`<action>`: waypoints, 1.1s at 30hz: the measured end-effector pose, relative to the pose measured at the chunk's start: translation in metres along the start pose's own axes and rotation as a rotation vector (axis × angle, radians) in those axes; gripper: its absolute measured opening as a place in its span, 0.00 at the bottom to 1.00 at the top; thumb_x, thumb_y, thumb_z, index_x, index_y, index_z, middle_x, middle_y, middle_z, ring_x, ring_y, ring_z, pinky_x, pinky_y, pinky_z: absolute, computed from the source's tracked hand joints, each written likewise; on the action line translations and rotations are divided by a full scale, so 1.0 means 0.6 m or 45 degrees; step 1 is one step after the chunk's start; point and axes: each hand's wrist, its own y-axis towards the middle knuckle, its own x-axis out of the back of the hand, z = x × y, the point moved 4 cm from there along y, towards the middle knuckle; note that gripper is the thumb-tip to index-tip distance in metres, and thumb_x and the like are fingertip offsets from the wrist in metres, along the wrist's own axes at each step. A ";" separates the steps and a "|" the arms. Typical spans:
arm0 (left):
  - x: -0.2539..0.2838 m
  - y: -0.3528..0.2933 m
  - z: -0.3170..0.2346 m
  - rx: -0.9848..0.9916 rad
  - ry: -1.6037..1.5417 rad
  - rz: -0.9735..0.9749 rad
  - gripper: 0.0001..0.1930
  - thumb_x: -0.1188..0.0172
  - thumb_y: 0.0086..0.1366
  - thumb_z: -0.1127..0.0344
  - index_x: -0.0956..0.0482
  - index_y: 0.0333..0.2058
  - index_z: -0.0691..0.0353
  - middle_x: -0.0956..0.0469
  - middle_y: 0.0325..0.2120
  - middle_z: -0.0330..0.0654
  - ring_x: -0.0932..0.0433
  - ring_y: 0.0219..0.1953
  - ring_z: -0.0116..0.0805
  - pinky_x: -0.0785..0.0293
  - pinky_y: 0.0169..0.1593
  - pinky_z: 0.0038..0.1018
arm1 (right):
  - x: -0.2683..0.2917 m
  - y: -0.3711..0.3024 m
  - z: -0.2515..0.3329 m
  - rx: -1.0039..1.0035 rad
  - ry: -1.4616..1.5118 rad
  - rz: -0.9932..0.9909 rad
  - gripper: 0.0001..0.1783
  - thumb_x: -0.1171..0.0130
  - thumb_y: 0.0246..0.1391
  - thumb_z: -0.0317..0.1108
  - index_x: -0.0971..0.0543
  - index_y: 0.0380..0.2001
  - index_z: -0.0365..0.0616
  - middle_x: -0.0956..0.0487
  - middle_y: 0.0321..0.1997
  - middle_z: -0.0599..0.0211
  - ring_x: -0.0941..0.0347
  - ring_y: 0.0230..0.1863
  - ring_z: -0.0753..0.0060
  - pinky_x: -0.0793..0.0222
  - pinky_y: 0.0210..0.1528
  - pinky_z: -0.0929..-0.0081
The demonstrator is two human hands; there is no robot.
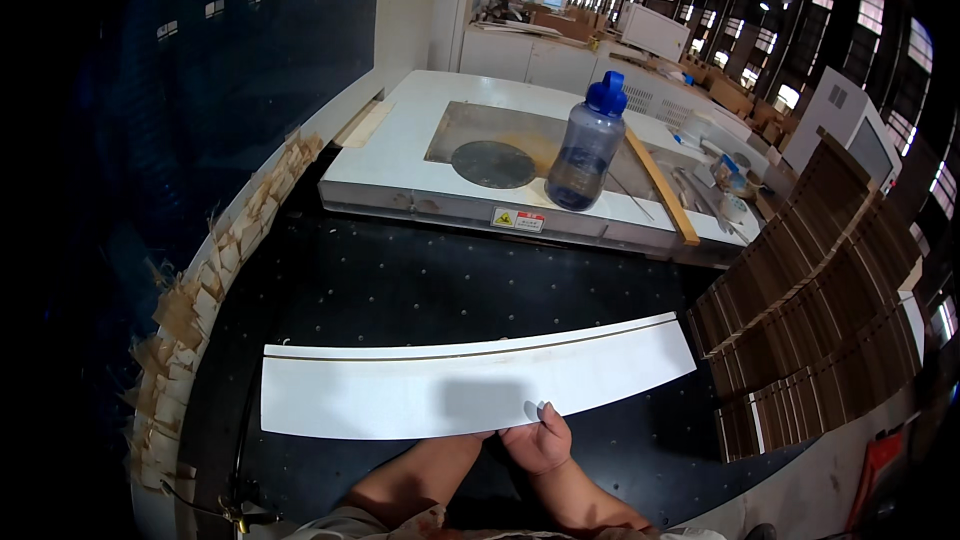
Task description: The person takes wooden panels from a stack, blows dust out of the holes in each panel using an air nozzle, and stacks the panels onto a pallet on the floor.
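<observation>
A long white panel (380, 395) with a dark groove near its far edge lies across in front of me, above the black table. My right hand (540, 445) grips its near edge a little right of the middle, the thumb on the top face and the fingers underneath. My left hand (480, 436) reaches under the same edge, close beside the right one. Its fingers are hidden by the panel, so their pose does not show. To the right of the panel stands a tall stack of brown-edged boards (800, 310).
Dotted black tabletop (500, 290) surrounds the panel. Behind it a white machine bed (400, 155) carries a blue-capped water bottle (585, 155), a yellow wooden strip (665, 190) and loose tools (705, 195). Ragged tape pieces (235, 230) hang along the left frame.
</observation>
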 end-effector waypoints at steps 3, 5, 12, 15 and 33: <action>0.004 -0.002 -0.002 -0.005 0.002 -0.011 0.21 0.59 0.64 0.53 0.31 0.46 0.64 0.28 0.44 0.47 0.28 0.45 0.41 0.28 0.46 0.36 | -0.009 0.000 -0.002 0.008 -0.009 -0.057 0.33 0.47 0.51 0.44 0.42 0.58 0.42 0.35 0.58 0.61 0.39 0.58 0.60 0.44 0.57 0.62; 0.005 -0.002 -0.002 -0.001 -0.001 -0.016 0.21 0.59 0.64 0.53 0.30 0.46 0.64 0.28 0.43 0.47 0.28 0.45 0.41 0.28 0.46 0.36 | -0.003 -0.001 -0.002 0.019 -0.026 -0.118 0.34 0.46 0.50 0.45 0.41 0.57 0.43 0.34 0.57 0.61 0.38 0.56 0.59 0.42 0.55 0.62; 0.013 0.000 0.003 0.000 -0.011 -0.036 0.21 0.59 0.64 0.54 0.30 0.45 0.64 0.27 0.42 0.47 0.27 0.44 0.41 0.27 0.45 0.36 | -0.004 -0.006 -0.001 -0.012 0.084 0.002 0.27 0.48 0.53 0.42 0.37 0.54 0.41 0.30 0.52 0.61 0.35 0.53 0.62 0.41 0.54 0.65; 0.016 0.002 0.002 -0.009 -0.010 -0.039 0.21 0.58 0.64 0.54 0.30 0.45 0.64 0.27 0.42 0.47 0.27 0.44 0.41 0.27 0.45 0.35 | -0.006 -0.004 -0.004 -0.006 0.071 -0.018 0.25 0.50 0.54 0.42 0.36 0.52 0.41 0.29 0.49 0.62 0.33 0.49 0.63 0.39 0.51 0.67; 0.070 0.008 0.009 0.007 0.114 0.180 0.21 0.59 0.65 0.54 0.31 0.48 0.63 0.29 0.46 0.45 0.29 0.46 0.39 0.31 0.49 0.33 | -0.007 -0.001 -0.004 -0.090 0.082 -0.010 0.26 0.56 0.58 0.40 0.40 0.57 0.40 0.35 0.58 0.60 0.40 0.59 0.60 0.45 0.60 0.62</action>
